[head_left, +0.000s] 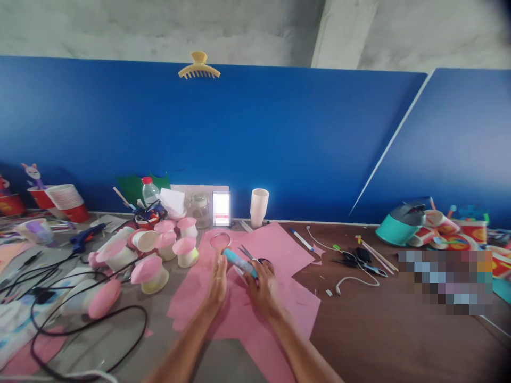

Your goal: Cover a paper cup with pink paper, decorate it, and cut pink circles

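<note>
Pink paper (pixel 275 250) is lying on the tabletop (pixel 391 319) beneath both hands. The left hand (pixel 218 282) is resting flat on it, fingers (pixel 221 265) pressed together. The right hand (pixel 264 284) fingers are pinching a blue pen (pixel 239 261), scissors (pixel 251 256) lying just beyond them.

1. My left hand (pixel 218 279) lies flat on the pink paper (pixel 275 250), fingertips near a clear round lid (pixel 220 241).
2. My right hand (pixel 263 282) grips a blue pen (pixel 239 261) beside the scissors (pixel 255 257).
3. Pink-capped paper cups (pixel 186 251) crowd the worktop's (pixel 399 319) left side, among black cables (pixel 80 319).
</note>
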A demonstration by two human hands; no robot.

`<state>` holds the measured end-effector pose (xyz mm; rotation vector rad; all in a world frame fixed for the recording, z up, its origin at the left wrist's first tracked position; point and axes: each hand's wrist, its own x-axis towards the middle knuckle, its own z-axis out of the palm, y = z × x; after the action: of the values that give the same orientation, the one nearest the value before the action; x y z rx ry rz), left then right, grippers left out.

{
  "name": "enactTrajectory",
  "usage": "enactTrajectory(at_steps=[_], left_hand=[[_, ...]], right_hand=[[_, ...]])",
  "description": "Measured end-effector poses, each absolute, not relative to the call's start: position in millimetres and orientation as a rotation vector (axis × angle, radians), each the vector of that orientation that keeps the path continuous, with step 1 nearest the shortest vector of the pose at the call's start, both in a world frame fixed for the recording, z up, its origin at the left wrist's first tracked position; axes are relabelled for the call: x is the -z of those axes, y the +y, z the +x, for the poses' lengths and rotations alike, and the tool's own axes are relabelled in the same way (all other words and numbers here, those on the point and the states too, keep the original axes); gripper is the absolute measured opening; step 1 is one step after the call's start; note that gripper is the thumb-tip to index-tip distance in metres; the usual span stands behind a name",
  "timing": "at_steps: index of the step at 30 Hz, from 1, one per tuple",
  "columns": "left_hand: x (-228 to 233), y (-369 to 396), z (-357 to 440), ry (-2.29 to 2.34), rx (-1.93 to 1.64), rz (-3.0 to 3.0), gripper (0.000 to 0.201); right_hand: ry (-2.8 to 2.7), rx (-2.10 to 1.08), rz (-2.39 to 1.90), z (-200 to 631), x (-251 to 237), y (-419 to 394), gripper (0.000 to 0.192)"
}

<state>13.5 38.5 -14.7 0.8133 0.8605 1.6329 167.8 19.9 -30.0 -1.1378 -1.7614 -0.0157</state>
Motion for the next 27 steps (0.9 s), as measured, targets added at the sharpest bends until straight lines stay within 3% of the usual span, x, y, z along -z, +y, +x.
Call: enactTrajectory(at_steps=[6,18,22,27], left_hand=[[-1.1,47.7,-5.9,1.383,-1.766,1.137,0.013],[28.0,57.9,-27.7,1.745,-1.506,1.603,0.036],[29.0,54.4,-27.0,1.977,-1.230,1.795,0.037],[22.9,55.3,-25.2,1.950,-1.278,1.846,0.036]], right_hand=[[-1.569,0.118,-1.320,181.8,37.9,32.1,0.027],[-1.521,0.315,-1.485,186.4,49.9,37.6,0.024],[-1.637,0.201,-1.462,180.5,30.3,27.2,0.030],[-1.885,0.008,-1.451,168.5,17.9,15.6,0.023]])
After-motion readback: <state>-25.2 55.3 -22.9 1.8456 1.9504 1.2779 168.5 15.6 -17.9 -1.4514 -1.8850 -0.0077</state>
